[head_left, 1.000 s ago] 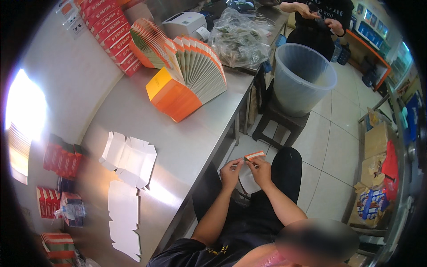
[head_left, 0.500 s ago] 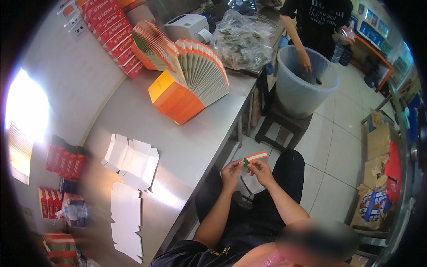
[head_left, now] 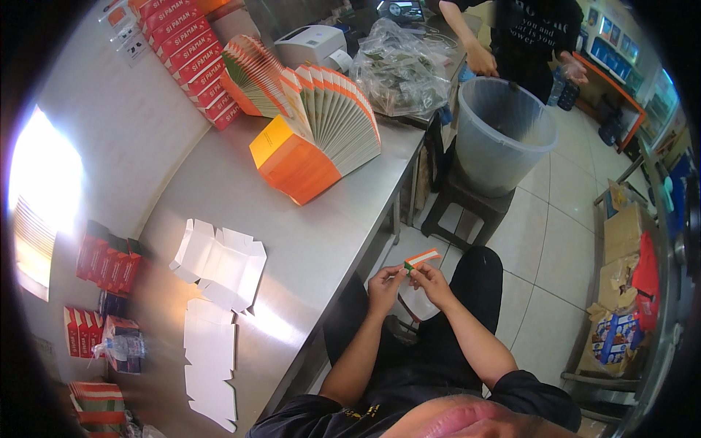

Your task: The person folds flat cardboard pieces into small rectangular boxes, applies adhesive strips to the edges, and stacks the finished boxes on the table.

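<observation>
Above my lap, my left hand [head_left: 384, 289] and my right hand [head_left: 432, 286] pinch the near end of a folding carton [head_left: 423, 257] between thumbs and fingertips. Green shows at the pinched end; orange and white run along its strip pointing away from me. The rest of the carton is partly hidden by my fingers. On the steel table [head_left: 292, 252] to my left lie a partly folded white carton [head_left: 223, 263] and a flat white carton blank [head_left: 207, 358]. Farther back on it stands a fanned stack of orange and green cartons [head_left: 296, 171].
Red boxes [head_left: 182, 62] are stacked by the wall, near a white label printer [head_left: 314, 47]. Clear plastic bags [head_left: 401, 69] lie at the table's far end. A translucent tub [head_left: 500, 146] stands on a dark stool [head_left: 467, 212]. Beyond it is a co-worker [head_left: 537, 40].
The co-worker's arm has lifted out of the tub to its far rim. My hands keep hold of the carton's end with only a slight shift; the view has moved a little.
</observation>
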Demonstrator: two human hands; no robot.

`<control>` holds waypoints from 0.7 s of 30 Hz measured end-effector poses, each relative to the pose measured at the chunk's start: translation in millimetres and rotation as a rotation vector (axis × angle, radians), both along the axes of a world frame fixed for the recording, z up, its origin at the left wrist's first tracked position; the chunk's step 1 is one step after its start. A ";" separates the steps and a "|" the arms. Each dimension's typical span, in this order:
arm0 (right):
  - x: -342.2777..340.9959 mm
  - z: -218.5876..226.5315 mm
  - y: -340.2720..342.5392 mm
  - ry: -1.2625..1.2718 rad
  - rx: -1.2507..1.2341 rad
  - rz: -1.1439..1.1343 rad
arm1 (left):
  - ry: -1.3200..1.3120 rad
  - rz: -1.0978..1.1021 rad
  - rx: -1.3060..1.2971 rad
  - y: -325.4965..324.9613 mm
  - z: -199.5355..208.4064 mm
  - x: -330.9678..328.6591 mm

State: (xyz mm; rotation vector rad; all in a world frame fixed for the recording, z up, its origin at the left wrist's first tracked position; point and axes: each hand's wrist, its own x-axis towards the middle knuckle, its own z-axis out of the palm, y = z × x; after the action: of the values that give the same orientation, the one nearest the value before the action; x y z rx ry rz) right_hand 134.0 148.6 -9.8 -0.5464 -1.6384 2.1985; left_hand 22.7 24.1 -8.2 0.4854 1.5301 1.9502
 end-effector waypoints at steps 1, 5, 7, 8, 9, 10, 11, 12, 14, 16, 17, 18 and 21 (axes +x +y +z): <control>-0.3 0.0 0.3 -0.010 0.022 -0.009 | 0.001 0.002 -0.023 -0.1 1.3 0.8; 0.1 -2.2 0.3 -0.044 0.084 -0.059 | 0.076 0.015 -0.080 0.0 10.1 4.0; -1.6 0.9 -2.1 -0.039 0.078 -0.089 | 0.111 0.017 -0.093 -0.2 10.5 4.9; -1.9 1.3 -2.5 -0.024 0.065 -0.105 | 0.113 0.013 -0.100 0.5 10.6 5.7; -2.2 1.9 -2.9 -0.009 0.053 -0.122 | 0.115 0.009 -0.106 1.2 10.7 6.4; -2.5 2.4 -3.1 -0.020 0.047 -0.134 | 0.108 0.014 -0.100 2.0 10.9 7.0; -2.5 2.4 -3.4 -0.033 0.040 -0.146 | 0.100 0.019 -0.096 2.6 10.1 7.7; -2.4 2.4 -3.4 -0.045 0.033 -0.158 | 0.092 0.025 -0.091 3.2 9.4 8.5; -1.8 2.1 -3.1 -0.060 0.060 -0.157 | 0.139 0.041 -0.088 4.7 7.6 8.5; -1.6 0.7 -3.8 -0.079 0.087 -0.153 | 0.162 0.061 -0.114 4.3 5.5 8.6; -1.6 -1.2 -4.3 -0.091 0.101 -0.151 | 0.162 0.072 -0.142 4.0 7.9 9.3; -1.3 -3.1 -4.6 -0.103 0.115 -0.150 | 0.161 0.082 -0.169 3.9 10.4 9.8; -1.7 -12.5 -2.3 -0.055 0.133 -0.117 | 0.206 0.116 -0.125 6.2 8.2 10.0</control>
State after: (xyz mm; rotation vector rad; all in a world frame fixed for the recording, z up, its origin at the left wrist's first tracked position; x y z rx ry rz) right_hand 132.3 146.3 -22.3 -0.6525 -1.7206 1.9914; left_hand 32.7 30.2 0.0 0.5696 1.8351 1.9239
